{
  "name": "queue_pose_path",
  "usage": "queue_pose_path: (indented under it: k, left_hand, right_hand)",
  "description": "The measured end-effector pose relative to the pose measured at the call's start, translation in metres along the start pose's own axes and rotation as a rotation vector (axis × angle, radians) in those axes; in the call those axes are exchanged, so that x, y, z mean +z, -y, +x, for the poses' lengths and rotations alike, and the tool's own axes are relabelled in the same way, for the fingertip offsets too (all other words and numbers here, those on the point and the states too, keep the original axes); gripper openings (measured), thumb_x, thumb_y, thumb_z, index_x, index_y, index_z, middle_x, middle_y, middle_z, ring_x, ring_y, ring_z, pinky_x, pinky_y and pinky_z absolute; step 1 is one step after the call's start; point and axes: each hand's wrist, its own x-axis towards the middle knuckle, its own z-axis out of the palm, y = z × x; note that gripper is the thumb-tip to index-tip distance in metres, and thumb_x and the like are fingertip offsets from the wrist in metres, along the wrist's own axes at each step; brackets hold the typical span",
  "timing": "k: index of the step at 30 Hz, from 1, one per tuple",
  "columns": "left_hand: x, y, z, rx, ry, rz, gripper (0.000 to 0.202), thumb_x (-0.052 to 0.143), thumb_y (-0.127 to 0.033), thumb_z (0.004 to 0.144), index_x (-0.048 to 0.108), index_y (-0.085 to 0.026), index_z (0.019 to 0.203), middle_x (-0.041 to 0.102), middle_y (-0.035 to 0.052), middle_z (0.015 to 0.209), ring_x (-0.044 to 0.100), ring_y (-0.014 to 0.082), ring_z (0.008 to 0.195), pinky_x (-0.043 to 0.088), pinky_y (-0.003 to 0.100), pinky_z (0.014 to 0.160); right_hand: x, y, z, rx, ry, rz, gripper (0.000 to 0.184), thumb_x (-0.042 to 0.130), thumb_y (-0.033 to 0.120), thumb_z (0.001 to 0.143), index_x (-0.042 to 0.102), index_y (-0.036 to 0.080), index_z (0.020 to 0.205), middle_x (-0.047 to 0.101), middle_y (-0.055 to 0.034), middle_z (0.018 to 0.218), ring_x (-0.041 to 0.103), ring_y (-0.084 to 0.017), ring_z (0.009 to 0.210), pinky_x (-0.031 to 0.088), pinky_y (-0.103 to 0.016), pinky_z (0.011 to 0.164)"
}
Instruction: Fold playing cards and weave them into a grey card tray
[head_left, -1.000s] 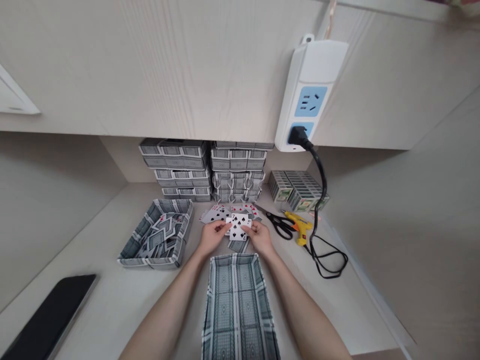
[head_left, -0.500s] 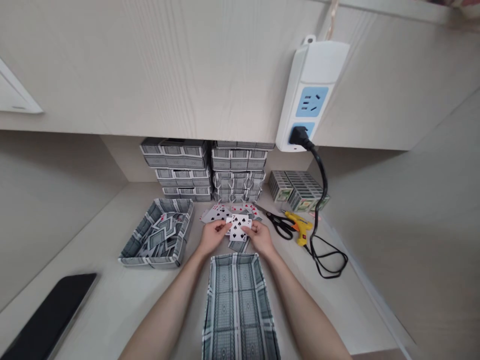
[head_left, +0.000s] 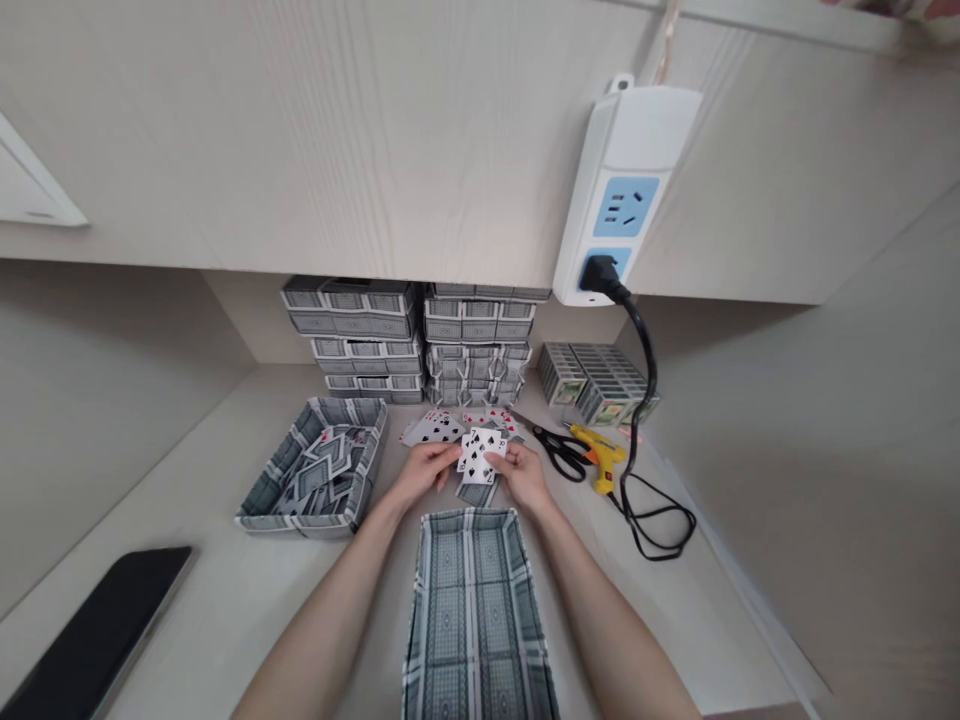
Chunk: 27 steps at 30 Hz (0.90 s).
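My left hand (head_left: pixel 421 469) and my right hand (head_left: pixel 520 472) meet over the desk and pinch a few face-up playing cards (head_left: pixel 480 456), black spades showing, between fingers and thumbs. More loose cards (head_left: pixel 439 428) lie spread face up just beyond them. A long box made of card backs (head_left: pixel 474 610) stands directly in front of me between my forearms. A wider card tray (head_left: pixel 289 490) with several face-down cards inside sits to the left.
Stacks of card-made boxes (head_left: pixel 409 340) line the back under a shelf. Packed decks (head_left: pixel 596 378), black scissors (head_left: pixel 559 448) and a yellow glue gun (head_left: pixel 600 458) with its black cable (head_left: pixel 652 520) lie right. A power strip (head_left: pixel 622 190) hangs above. A dark phone (head_left: pixel 97 630) lies front left.
The cards in my hands have tilted and shifted slightly right; both hands stay at the same spot. The view has barely moved.
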Motion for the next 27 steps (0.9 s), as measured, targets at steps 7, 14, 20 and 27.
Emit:
queue_pose_path:
  k: [7,14,20,27]
  left_hand:
    - [0.002,0.000,0.002,0.014,0.002,0.042,0.037,0.054,-0.046,0.068,0.061,-0.010,0.071,0.043,-0.0060,0.035,0.034,0.0047,0.035,0.024,0.018,0.040]
    - [0.010,-0.003,0.000,0.000,0.034,0.016,0.039,0.059,-0.042,0.064,0.061,-0.009,0.086,0.049,-0.0047,0.043,0.039,0.0056,0.038,0.028,0.018,0.041]
    - [0.014,-0.004,0.001,-0.007,-0.044,0.085,0.035,0.057,-0.046,0.063,0.059,-0.011,0.066,0.046,-0.0054,0.040,0.037,0.0051,0.036,0.027,0.017,0.039]
    - [0.013,-0.005,0.003,-0.087,-0.119,0.102,0.035,0.060,-0.047,0.059,0.058,-0.012,0.063,0.045,-0.0061,0.036,0.035,0.0051,0.032,0.025,0.018,0.036]
  right_hand:
    - [0.001,0.004,-0.002,0.021,0.002,-0.042,0.033,0.068,0.038,0.055,0.058,0.012,0.072,0.063,-0.0022,0.059,0.054,-0.013,0.047,0.039,-0.021,0.042]
    - [0.004,0.010,-0.006,0.032,-0.017,-0.118,0.029,0.068,0.040,0.053,0.053,0.016,0.061,0.049,0.0055,0.041,0.035,-0.006,0.030,0.024,-0.019,0.031]
    - [0.004,0.009,-0.006,0.031,-0.010,-0.129,0.028,0.066,0.039,0.055,0.049,0.016,0.058,0.048,0.0062,0.040,0.031,-0.005,0.027,0.020,-0.018,0.028]
    - [0.004,0.010,-0.004,0.036,-0.015,-0.111,0.030,0.067,0.041,0.054,0.052,0.015,0.060,0.052,0.0043,0.043,0.031,-0.004,0.026,0.021,-0.019,0.027]
